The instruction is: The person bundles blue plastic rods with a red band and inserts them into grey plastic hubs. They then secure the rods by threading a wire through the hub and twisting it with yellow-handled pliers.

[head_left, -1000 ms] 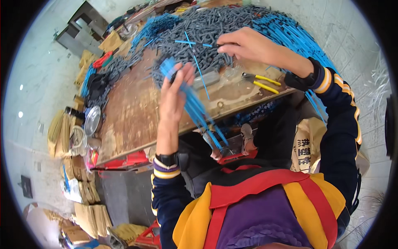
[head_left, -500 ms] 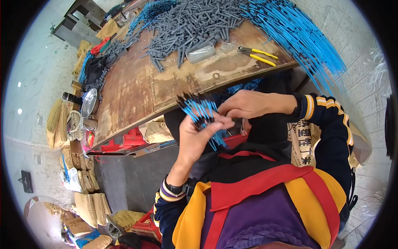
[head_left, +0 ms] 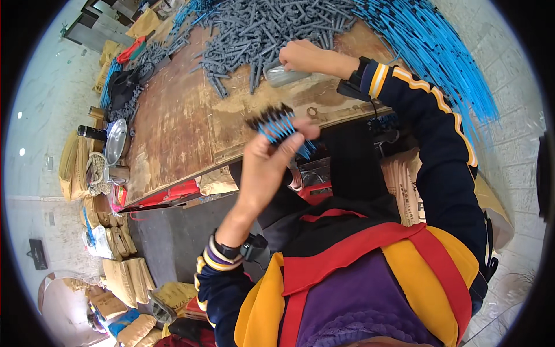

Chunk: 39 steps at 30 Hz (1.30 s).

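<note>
A small bundle of thin blue sticks with black ends point(head_left: 278, 126) is pinched between the thumb and fingers of my left hand point(head_left: 263, 165). The black ends point up and away from me, over the table's front edge. My right hand point(head_left: 309, 56) is curled over a clear plastic container point(head_left: 278, 76) lying by the front of a heap of grey plastic tube-like pieces point(head_left: 248, 43). Its fingertips are out of sight beneath the hand, so what they hold, if anything, does not show.
Many long blue sticks point(head_left: 433, 55) spread over the worn wooden table's point(head_left: 179, 115) right end and hang past its edge. More grey pieces, a metal bowl point(head_left: 117, 141) and a dark bottle point(head_left: 91, 133) stand along the left. Paper sacks point(head_left: 118, 277) lie below on the left.
My right hand has left the bundle and moved up and away to the plastic container; its arm now covers the yellow-handled pliers. The left hand still grips the bundle, slightly farther over the table.
</note>
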Available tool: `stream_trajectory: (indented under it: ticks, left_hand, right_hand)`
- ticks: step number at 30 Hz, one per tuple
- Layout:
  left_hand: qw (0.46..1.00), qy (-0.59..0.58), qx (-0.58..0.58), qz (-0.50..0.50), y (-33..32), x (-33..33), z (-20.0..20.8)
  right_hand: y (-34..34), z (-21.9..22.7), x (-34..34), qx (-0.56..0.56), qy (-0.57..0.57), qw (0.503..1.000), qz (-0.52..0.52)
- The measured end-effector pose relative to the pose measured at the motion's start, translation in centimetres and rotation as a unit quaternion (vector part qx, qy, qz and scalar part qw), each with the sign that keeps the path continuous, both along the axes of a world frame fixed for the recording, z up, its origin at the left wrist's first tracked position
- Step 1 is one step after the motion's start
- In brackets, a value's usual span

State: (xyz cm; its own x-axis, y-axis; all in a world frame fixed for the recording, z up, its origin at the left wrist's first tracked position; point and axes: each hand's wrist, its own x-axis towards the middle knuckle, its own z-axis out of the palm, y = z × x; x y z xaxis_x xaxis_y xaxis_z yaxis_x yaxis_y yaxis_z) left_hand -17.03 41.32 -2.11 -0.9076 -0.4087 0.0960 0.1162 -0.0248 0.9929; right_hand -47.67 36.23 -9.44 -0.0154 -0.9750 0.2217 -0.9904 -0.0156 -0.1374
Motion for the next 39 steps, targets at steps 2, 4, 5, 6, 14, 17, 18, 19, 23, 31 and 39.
stream_trajectory:
  ticks: [2, 4, 5, 6, 14, 17, 18, 19, 23, 31, 39]
  left_hand:
    - [0.999, -0.019, 0.012, -0.023, 1.3, 1.1, -1.9]
    - [0.997, -0.025, 0.044, -0.063, 3.1, 2.7, -3.9]
    - [0.991, -0.029, 0.075, -0.104, 3.4, 3.2, -4.6]
    - [0.991, -0.031, 0.083, -0.1, 3.5, 3.3, -4.7]
    - [0.952, -0.043, 0.293, -0.076, 0.3, -1.5, -4.6]
    - [0.946, -0.03, 0.311, -0.081, -1.1, -2.5, -4.9]
    - [0.968, -0.027, 0.245, -0.056, -1.5, -2.4, -6.1]
    - [0.984, -0.021, 0.174, -0.04, -1.7, -2.5, -7.1]
    - [0.987, -0.02, 0.155, -0.025, -1.0, -3.5, -7.0]
    - [0.989, -0.02, 0.142, -0.034, -0.8, -2.4, -7.8]
    - [0.984, -0.031, 0.167, -0.045, -0.7, -2.3, -9.9]
  right_hand:
    - [-0.8, -0.9, -0.2, -0.02, 0.019, 0.999, -0.022]
    - [-1.2, -1.3, 0.0, -0.025, 0.026, 0.999, -0.032]
    - [-1.2, -1.1, 0.0, -0.044, 0.017, 0.999, -0.026]
    - [-0.9, -0.9, 0.3, -0.059, 0.006, 0.998, -0.02]
    - [0.5, -0.5, -0.7, -0.15, -0.103, 0.982, 0.058]
    - [2.2, 1.7, 1.6, -0.19, -0.191, 0.96, 0.071]
    - [3.1, 2.9, 3.2, -0.185, -0.256, 0.947, 0.052]
    - [5.0, 4.6, 4.8, -0.167, -0.305, 0.937, 0.029]
    - [10.3, 7.1, 9.3, -0.175, -0.312, 0.933, 0.047]
    - [11.4, 7.2, 10.4, -0.173, -0.17, 0.953, 0.183]
    - [12.6, 4.6, 11.7, -0.227, -0.118, 0.955, 0.152]
